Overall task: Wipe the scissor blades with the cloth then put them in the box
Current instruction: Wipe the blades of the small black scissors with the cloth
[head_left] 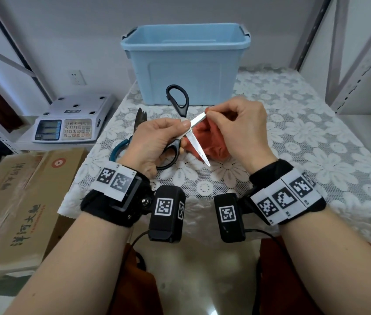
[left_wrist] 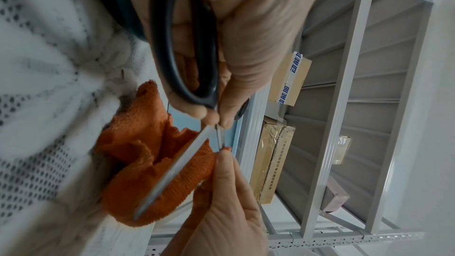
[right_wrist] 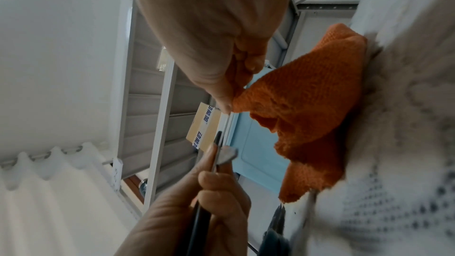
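Left hand [head_left: 155, 142] grip grasping black-handled scissors [head_left: 181, 130] at pivot and lower handle loop, blades spread wide above desk [head_left: 305, 137]. Right hand [head_left: 241, 126] grip pinching orange cloth [head_left: 211, 142] against tip of upper blade; cloth hangs down to lace desk cover. Blue box [head_left: 186, 64] stands open at desk's far edge, behind scissors. Second teal-handled pair [head_left: 123, 144] lies on desk under left hand

A white lace tablecloth [head_left: 305, 133] with a flower pattern covers the table. On it at the left lies a teal-handled pair of shears [head_left: 132, 130]. Left of the table sit an electronic scale [head_left: 73, 120] and printed cardboard boxes [head_left: 20, 201], amid grey metal shelving [left_wrist: 344, 104]
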